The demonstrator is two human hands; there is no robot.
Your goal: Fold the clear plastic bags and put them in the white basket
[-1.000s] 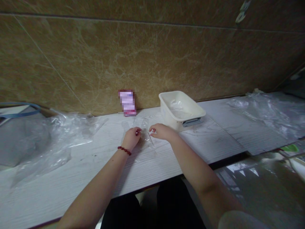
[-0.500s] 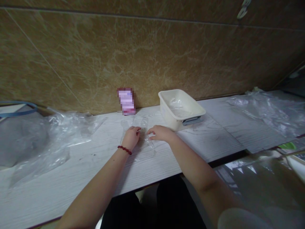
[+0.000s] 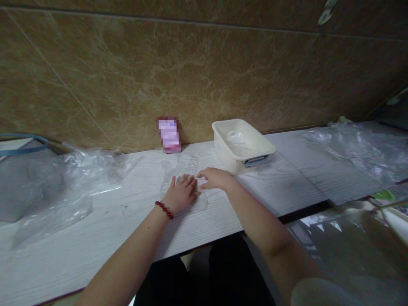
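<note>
A small clear plastic bag (image 3: 193,162) lies on the white wood-grain table in front of me, partly covered by my hands. Palm down, my left hand (image 3: 181,193) rests on the bag with its fingers stretched out and spread; a red bead bracelet (image 3: 164,210) circles that wrist. My right hand (image 3: 214,177) sits at the bag's right side, thumb and index finger curved with a gap between them, and I see nothing held there. Just behind the right hand stands a cream plastic bin (image 3: 228,148) with clear plastic inside.
A phone (image 3: 169,135), its screen blurred, leans against the brown marbled wall (image 3: 127,76). To the left, crumpled clear plastic (image 3: 92,170) lies beside a grey bundle (image 3: 28,182). More clear plastic (image 3: 360,144) spreads over the table's right end.
My left hand has flattened from a curled pose, spreading its fingers on the bag and shifting slightly toward me. My right hand stays almost in place.
</note>
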